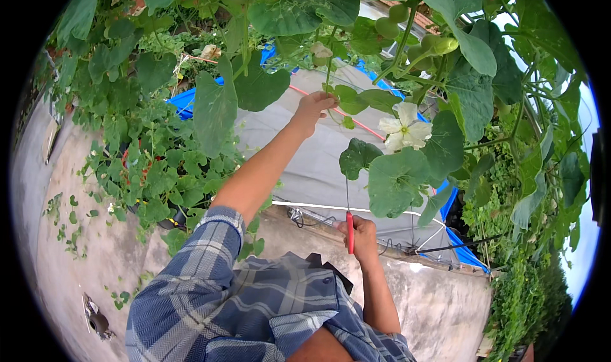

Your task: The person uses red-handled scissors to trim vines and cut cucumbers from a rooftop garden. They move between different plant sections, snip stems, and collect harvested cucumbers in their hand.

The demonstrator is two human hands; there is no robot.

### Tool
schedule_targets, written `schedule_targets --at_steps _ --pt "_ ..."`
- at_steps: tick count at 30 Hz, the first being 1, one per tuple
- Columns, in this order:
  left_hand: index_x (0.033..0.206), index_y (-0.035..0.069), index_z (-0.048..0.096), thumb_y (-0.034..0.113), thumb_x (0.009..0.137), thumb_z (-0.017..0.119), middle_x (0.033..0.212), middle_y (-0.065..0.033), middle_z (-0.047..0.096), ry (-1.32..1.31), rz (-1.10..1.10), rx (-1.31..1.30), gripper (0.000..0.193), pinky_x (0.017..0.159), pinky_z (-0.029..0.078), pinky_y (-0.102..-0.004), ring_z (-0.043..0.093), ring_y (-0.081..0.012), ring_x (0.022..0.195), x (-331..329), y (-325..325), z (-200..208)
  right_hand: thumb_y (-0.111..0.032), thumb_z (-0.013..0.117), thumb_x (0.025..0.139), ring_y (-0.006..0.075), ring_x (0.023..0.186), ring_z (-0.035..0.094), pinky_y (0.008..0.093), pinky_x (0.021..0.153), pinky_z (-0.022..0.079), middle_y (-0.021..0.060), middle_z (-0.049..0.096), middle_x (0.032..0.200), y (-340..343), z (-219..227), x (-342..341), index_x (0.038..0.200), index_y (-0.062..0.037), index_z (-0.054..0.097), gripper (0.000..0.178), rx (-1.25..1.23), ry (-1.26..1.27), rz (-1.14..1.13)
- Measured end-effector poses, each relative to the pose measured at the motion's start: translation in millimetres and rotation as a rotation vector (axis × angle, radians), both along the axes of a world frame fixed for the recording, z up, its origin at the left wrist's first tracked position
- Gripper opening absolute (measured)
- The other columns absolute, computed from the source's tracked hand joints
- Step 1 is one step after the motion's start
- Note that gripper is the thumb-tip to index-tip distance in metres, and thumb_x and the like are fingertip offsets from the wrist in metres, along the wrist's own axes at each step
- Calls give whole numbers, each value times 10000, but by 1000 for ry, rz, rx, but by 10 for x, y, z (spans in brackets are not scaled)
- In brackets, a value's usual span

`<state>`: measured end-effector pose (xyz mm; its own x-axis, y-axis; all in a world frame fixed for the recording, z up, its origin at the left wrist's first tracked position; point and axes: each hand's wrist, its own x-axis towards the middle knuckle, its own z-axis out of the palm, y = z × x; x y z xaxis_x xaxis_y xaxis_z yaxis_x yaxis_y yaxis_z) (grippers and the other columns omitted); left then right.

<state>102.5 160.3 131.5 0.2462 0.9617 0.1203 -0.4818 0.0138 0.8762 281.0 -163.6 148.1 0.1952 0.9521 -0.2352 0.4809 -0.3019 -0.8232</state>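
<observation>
My left hand [314, 112] is raised into the hanging gourd vine, its fingers pinched on a thin green stem [328, 76] beside small leaves. Lower and to the right, my right hand [364, 238] grips what look like red-handled scissors [350, 233], seen edge-on with a thin dark line running upward from the handle. A white flower [405, 132] blooms right of my left hand. Broad green leaves [400, 179] hang between the flower and my right hand. Pale green young gourds [439, 45] hang at the upper right.
Beneath the vine lies a grey sheet [286, 139] with blue edging [184, 102]. A white pole [318, 205] and wires cross its near side. Leafy plants [153, 177] spread over the concrete floor [83, 235] on the left. Dense foliage [528, 285] stands at the right.
</observation>
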Motion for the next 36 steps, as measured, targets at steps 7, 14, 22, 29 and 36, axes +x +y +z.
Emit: schedule_targets --at_steps 7,14,22,29,36 --pt "1159 163 701 294 969 710 1072 6 751 -39 18 -94 231 827 446 -334 674 -110 1039 -80 -272 -19 -337 876 795 199 644 535 388 633 453 50 609 710 644 313 -259 819 -13 650 396 504 -408 185" --pt "1198 141 695 258 971 709 1083 -9 750 -72 32 -37 256 792 489 -319 678 -121 1042 -78 -470 -17 -249 889 785 227 672 541 405 652 461 52 621 771 963 375 -238 894 -40 649 337 916 -360 281" --pt "1156 89 701 298 974 702 1010 -14 736 -184 35 -95 277 699 482 -293 696 -132 946 -136 -605 -126 -310 873 793 233 605 499 402 604 428 66 573 662 1139 634 -332 859 -40 641 362 856 -619 322" --pt "1124 75 715 217 978 700 941 -10 738 -103 85 -91 204 671 483 -288 698 -125 904 -181 -582 -191 -411 855 784 298 583 574 420 590 455 159 630 666 1294 966 -566 791 -7 659 449 676 -530 271" --pt "1048 92 719 178 982 700 904 -9 741 -34 90 -94 110 654 489 -269 700 -114 840 -224 -593 -118 -411 783 833 404 649 678 510 599 522 240 650 662 1641 1100 -711 758 8 692 436 616 -954 187"
